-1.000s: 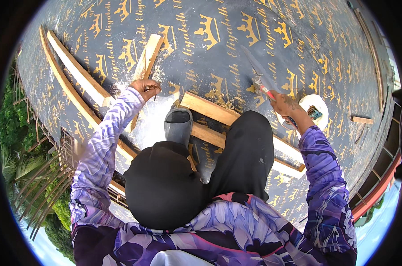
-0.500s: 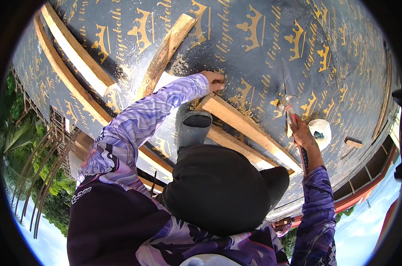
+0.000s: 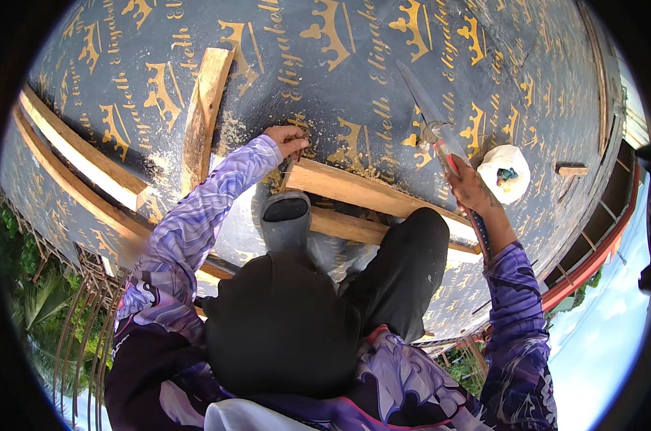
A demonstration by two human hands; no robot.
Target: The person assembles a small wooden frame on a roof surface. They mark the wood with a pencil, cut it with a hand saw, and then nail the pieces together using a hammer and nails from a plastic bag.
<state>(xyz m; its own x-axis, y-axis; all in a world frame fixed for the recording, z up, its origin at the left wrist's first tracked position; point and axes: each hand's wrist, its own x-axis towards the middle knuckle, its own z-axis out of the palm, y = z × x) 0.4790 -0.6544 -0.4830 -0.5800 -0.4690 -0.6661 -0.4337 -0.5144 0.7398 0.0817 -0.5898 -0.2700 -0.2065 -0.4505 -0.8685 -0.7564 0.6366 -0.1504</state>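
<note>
My left hand (image 3: 287,139) is closed in a pinch just beyond the near-left end of a squared timber (image 3: 354,185); something small and dark shows at its fingertips, too small to name. My right hand (image 3: 472,192) is wrapped round the handle of a hammer (image 3: 435,133), whose metal head points away from me. A long tapering blade, like a hand saw's (image 3: 417,87), reaches out past the hammer head; I cannot tell whether it lies on the floor or is also held. A second timber (image 3: 345,225) lies alongside the first, partly behind my knee.
Dark sheeting (image 3: 282,86) printed with gold crowns covers the floor, with sawdust scattered on it. A short timber (image 3: 208,108) and two long ones (image 3: 88,154) lie left. A white container (image 3: 504,174) and a wood offcut (image 3: 571,169) sit right. Bent rods (image 3: 88,345) stand at the lower left.
The view has shifted, so the timbers and sheeting sit differently in it. My right knee now shows farther out. Both hands stay closed, the left by the timber's end, the right on the hammer.
</note>
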